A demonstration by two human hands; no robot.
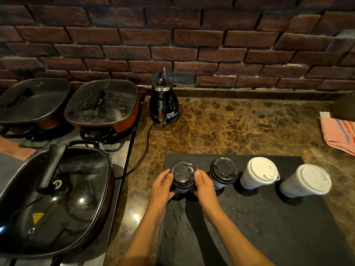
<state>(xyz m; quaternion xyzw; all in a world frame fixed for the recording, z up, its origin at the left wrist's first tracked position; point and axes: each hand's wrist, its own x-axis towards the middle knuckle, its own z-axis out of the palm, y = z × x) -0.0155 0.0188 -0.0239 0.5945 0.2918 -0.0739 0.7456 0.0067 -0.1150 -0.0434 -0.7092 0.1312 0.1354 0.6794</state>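
Head view, item 1: paper cup w/ glossy black round plastic lid [183, 174], stood upright at left end of matte black slate mat [269, 217], long axis vertical. Gripped from opp. sides by left hand [163, 186] & right hand [202, 184], fingers curled round wall, thumbs at lid rim; both equally near. Lid looked rigid, moulded; wall thin, prob. crushable.

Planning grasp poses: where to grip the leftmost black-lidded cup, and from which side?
Take the leftmost black-lidded cup by the wall just under the lid, fingers either side, coming from the near edge as the left hand and right hand do. Upright; lid overhangs; neighbouring cup crowds its right.
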